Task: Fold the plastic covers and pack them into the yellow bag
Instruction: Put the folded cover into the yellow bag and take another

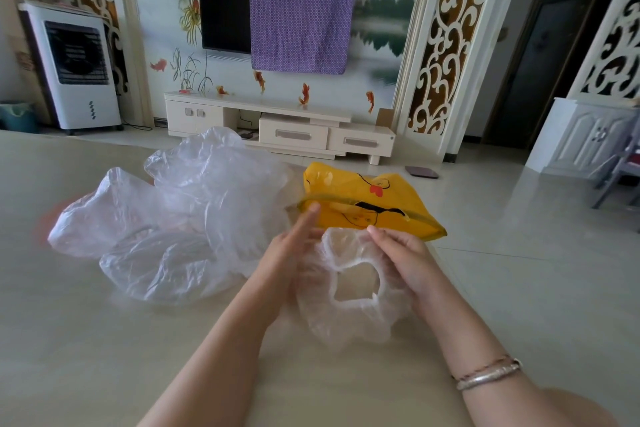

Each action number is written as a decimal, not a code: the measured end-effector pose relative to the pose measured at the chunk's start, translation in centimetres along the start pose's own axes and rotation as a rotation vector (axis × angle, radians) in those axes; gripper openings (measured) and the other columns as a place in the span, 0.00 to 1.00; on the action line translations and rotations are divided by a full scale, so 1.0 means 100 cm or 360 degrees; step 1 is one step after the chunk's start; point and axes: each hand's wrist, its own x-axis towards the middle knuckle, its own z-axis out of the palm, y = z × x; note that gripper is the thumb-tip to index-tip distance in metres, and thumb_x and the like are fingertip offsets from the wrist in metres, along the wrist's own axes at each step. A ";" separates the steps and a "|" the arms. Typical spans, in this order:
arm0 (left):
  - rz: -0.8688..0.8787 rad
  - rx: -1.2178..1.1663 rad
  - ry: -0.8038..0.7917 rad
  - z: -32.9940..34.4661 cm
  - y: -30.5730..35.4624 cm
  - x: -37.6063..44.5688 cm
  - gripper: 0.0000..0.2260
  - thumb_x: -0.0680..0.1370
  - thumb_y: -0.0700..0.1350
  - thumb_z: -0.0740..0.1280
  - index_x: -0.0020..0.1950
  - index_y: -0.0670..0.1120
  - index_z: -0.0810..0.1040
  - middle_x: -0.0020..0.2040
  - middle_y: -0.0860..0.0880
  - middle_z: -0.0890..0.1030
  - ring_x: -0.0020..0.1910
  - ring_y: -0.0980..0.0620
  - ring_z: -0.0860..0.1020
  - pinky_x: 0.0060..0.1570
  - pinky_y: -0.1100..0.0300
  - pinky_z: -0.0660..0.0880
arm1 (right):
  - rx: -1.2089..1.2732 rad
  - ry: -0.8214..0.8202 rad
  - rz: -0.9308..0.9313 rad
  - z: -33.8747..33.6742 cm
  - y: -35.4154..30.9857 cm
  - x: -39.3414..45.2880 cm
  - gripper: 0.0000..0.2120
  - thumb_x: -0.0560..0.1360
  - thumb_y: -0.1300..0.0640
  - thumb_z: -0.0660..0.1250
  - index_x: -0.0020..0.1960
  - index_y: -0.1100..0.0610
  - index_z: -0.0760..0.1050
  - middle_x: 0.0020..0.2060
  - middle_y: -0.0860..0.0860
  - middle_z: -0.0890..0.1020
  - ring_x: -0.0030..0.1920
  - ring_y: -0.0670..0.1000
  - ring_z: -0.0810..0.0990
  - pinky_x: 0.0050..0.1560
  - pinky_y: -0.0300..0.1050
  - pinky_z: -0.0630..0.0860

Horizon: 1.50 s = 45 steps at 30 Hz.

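Both hands, left hand (289, 255) and right hand (401, 253), hold one elastic-rimmed cover (349, 302) unfolded at frame centre; cover pile (166, 218) left, yellow bag (367, 208) apparently unfilled.

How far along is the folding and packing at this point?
Early on. Nothing visibly packed: the yellow bag lies on the table, contents not discernible. In hand: the left hand and right hand hold one elastic-rimmed cover, still unfolded. Left: the pile of loose covers beside it.

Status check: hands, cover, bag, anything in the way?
Both hands, left and right, hold one cover. Yellow bag just beyond it. Loose covers piled left, bag unobstructed.
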 end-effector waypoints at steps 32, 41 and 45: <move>0.1000 0.1842 0.0734 0.005 -0.017 -0.005 0.19 0.75 0.49 0.66 0.65 0.49 0.71 0.68 0.51 0.68 0.66 0.45 0.62 0.62 0.51 0.68 | -0.1369 0.0393 -0.0629 -0.002 0.022 0.009 0.12 0.80 0.56 0.61 0.62 0.54 0.75 0.59 0.48 0.77 0.61 0.49 0.74 0.60 0.40 0.70; 0.0756 0.2379 -0.0002 0.000 -0.030 0.029 0.24 0.84 0.50 0.49 0.80 0.51 0.49 0.80 0.54 0.46 0.79 0.51 0.42 0.76 0.55 0.45 | -0.1785 -0.0344 -0.0383 0.018 0.027 0.011 0.28 0.84 0.48 0.49 0.80 0.54 0.46 0.79 0.48 0.46 0.78 0.45 0.41 0.75 0.41 0.41; 0.0570 0.2405 -0.0046 0.001 -0.034 0.037 0.24 0.84 0.53 0.46 0.80 0.51 0.50 0.80 0.52 0.50 0.79 0.51 0.48 0.75 0.53 0.47 | -0.1979 -0.0481 -0.0172 0.013 0.030 0.012 0.30 0.83 0.43 0.47 0.80 0.54 0.43 0.79 0.50 0.43 0.78 0.47 0.40 0.77 0.48 0.42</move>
